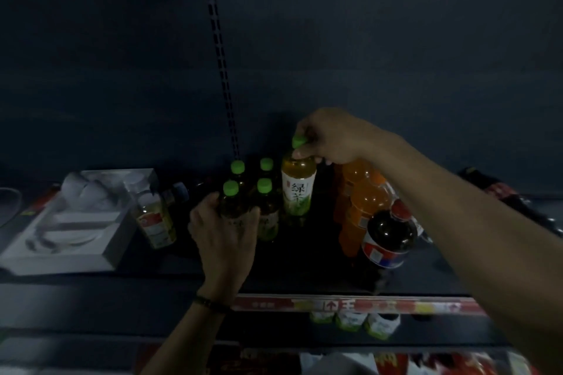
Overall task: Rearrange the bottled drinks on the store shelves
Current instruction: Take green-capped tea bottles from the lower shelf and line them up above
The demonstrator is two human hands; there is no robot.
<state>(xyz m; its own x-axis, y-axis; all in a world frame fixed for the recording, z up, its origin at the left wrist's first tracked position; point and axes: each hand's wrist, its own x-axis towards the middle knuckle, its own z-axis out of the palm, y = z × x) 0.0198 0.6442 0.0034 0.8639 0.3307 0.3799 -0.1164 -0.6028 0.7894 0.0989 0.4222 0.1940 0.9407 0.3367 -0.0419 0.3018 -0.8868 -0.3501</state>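
**On the dim middle shelf: a fifth green tea is set beside its group**

At the cap end, the right hand [329, 143] is seen with its fingertips pinched round the green cap [299, 141] of a green tea bottle [298, 192]. That bottle is held upright just to the right of a block of green-capped bottles [249, 189]. Whether its base rests on the shelf [304, 256] cannot be told. The left hand [224, 231] is wrapped round the front-left bottle of the block, fingers curled against its side, as if the group were being steadied.

The step in hand is judged to be placement, with the held bottle lined up beside its kind. What is called for next is that it be lowered or slid snug against the block and the cap released without the neighbours being knocked. The left hand's bracing would help there.

Counted outward:

- Four green-capped bottles stand two by two, which makes five green teas with the held one.
- Orange drinks [365, 192] are grouped to the right, at least two, the exact number being hidden by the forearm.
- One red-capped cola bottle [387, 237] stands in front of them.
- One dark bottle [515, 198] lies on its side farther right.
- To the left are seen one small tilted bottle [155, 219], one dark-capped bottle [179, 192] behind it, and one grey box [76, 222].
- Three pale green tops [350, 320] show on the level below.
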